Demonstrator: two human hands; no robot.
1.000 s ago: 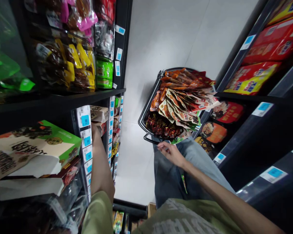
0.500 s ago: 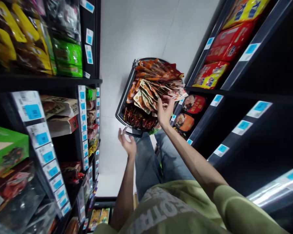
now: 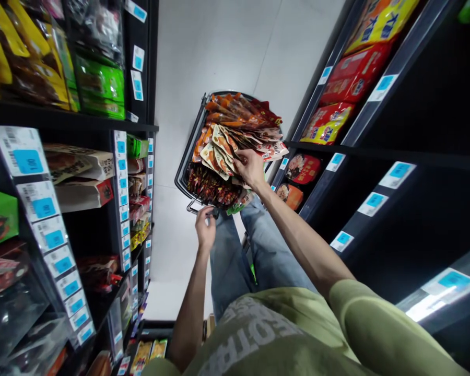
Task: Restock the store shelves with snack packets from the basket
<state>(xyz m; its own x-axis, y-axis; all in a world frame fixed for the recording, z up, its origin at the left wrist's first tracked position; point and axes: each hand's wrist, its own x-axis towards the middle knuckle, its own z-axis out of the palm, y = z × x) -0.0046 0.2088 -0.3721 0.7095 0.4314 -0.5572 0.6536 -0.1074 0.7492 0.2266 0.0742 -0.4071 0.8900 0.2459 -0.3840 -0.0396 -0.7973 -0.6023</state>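
A black shopping basket [image 3: 181,166] full of packaged snacks is in front of my legs. My right hand [image 3: 252,168] is over it, its bent fingers closed on the near edge of the cream snack packets [image 3: 219,151], which lie fanned in a stack. Orange-red packets [image 3: 238,111] lie beyond them and dark red packets [image 3: 209,187] on the near side. At the basket's near edge, my left hand [image 3: 206,230] has its thumb and fingers closed around the handle [image 3: 194,209], whose dark grip shows beside the fingertips.
Dark shelves with price tags [image 3: 43,208] and bagged snacks stand close on my left. On the right, more shelving holds red and yellow noodle packs [image 3: 327,122] and round-cornered tubs [image 3: 303,168]. Pale floor [image 3: 215,47] runs between them.
My left hand has risen to the basket handle and closed from an open pose. My right hand has moved left and its fingers have come down onto the cream packets.
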